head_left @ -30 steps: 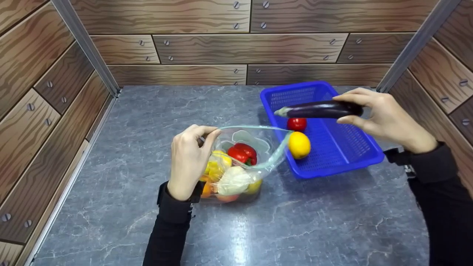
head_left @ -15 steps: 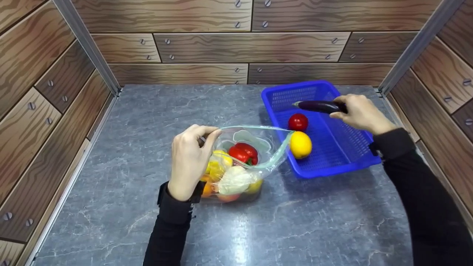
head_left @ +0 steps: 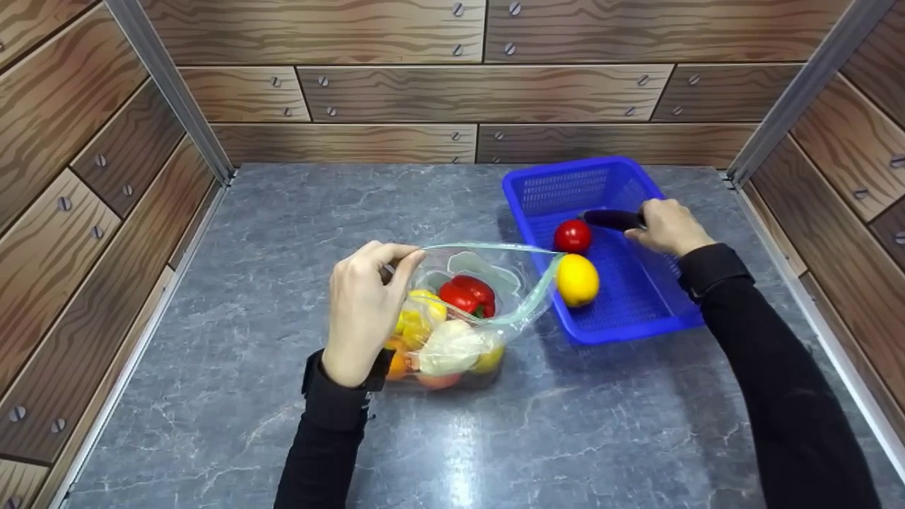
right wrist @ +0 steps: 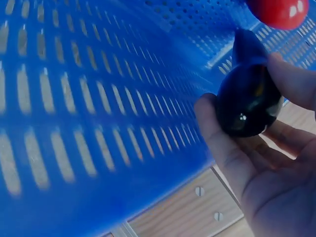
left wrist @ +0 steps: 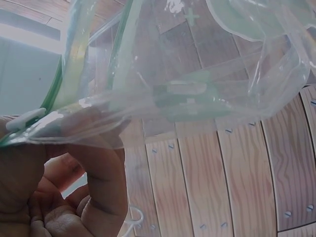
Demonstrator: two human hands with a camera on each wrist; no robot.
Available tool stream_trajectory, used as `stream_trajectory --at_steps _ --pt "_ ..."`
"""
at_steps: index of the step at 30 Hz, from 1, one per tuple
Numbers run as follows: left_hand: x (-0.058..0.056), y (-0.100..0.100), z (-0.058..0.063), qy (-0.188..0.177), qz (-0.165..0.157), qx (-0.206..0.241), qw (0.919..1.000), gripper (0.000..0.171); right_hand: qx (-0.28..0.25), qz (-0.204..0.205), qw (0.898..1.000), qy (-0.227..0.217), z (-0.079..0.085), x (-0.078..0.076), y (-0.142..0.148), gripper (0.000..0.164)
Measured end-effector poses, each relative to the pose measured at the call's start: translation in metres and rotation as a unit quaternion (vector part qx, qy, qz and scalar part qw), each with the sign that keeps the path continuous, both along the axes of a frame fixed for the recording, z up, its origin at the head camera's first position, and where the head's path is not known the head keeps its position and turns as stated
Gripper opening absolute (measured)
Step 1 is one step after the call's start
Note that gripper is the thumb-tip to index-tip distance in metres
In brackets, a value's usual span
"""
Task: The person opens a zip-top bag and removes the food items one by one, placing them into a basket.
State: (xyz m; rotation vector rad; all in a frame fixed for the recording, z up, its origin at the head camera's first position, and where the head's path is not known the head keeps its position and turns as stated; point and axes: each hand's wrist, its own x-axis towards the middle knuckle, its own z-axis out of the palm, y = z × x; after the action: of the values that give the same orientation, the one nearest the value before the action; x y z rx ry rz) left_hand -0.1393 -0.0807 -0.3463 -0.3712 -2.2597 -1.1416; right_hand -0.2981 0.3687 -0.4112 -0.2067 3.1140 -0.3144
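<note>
My right hand (head_left: 668,226) grips a dark purple eggplant (head_left: 614,219) by its thick end, low inside the blue plastic basket (head_left: 622,330). In the right wrist view the thumb and fingers curl round the glossy eggplant (right wrist: 249,98). Its narrow end lies close to a red tomato (head_left: 573,236). With thumb and forefinger, my left hand (head_left: 364,304) pinches the rim of a clear zip bag (head_left: 527,304), whose mouth gapes. Inside the bag are a red bell pepper (head_left: 468,295), a pale white vegetable (head_left: 450,346) and several yellow and orange pieces. The bag's slider (left wrist: 25,120) shows beside the left fingers.
A yellow lemon (head_left: 577,280) lies in the basket by its left wall, right beside the bag's mouth. Wood-patterned panels (head_left: 481,92) enclose the grey marbled tabletop (head_left: 233,424) at the back and both sides.
My right hand has moved left and then down, lowering the eggplant from above the basket into it. The left hand still holds the bag's rim in the same spot.
</note>
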Motion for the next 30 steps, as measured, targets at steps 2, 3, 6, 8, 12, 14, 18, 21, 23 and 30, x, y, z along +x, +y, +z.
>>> stream_trajectory --at_steps 2,3,6,8,12,14,18,21,23,30 --pt "0.0 0.0 0.0 0.0 0.001 -0.003 1.0 0.016 -0.001 -0.011 1.0 -0.019 -0.002 -0.001 -0.002 0.037" --pt "0.0 0.0 0.001 0.0 0.001 -0.005 1.0 0.016 0.001 -0.017 0.999 -0.033 -0.003 -0.001 -0.004 0.038" --pt "-0.001 0.001 0.001 0.0 0.003 -0.01 0.9999 0.017 0.016 -0.025 0.996 -0.084 -0.006 -0.001 -0.01 0.039" --pt "-0.001 0.001 0.001 0.0 0.004 -0.012 0.9999 0.017 0.028 -0.02 0.992 -0.123 -0.008 -0.001 -0.013 0.038" --pt "-0.001 0.002 0.001 -0.001 0.003 -0.011 0.9999 0.018 0.018 -0.015 0.976 -0.217 -0.012 -0.002 -0.016 0.035" --pt "-0.001 0.002 0.001 -0.001 0.002 -0.01 1.0 0.018 0.003 -0.018 0.968 -0.249 -0.013 -0.002 -0.016 0.033" --pt "-0.001 0.002 0.001 -0.001 0.002 -0.007 1.0 0.017 -0.002 -0.02 0.967 -0.253 -0.012 -0.002 -0.016 0.032" --pt "-0.001 0.002 0.001 -0.001 0.001 -0.006 1.0 0.016 0.029 -0.001 0.979 -0.204 -0.006 0.0 -0.02 0.033" --pt "-0.001 0.003 0.001 -0.001 0.0 -0.005 1.0 0.016 0.051 0.016 0.986 -0.158 0.002 0.001 -0.025 0.033" --pt "-0.001 0.003 0.001 -0.002 -0.005 -0.004 1.0 0.016 0.037 0.101 0.994 0.014 0.06 0.028 -0.063 0.035"
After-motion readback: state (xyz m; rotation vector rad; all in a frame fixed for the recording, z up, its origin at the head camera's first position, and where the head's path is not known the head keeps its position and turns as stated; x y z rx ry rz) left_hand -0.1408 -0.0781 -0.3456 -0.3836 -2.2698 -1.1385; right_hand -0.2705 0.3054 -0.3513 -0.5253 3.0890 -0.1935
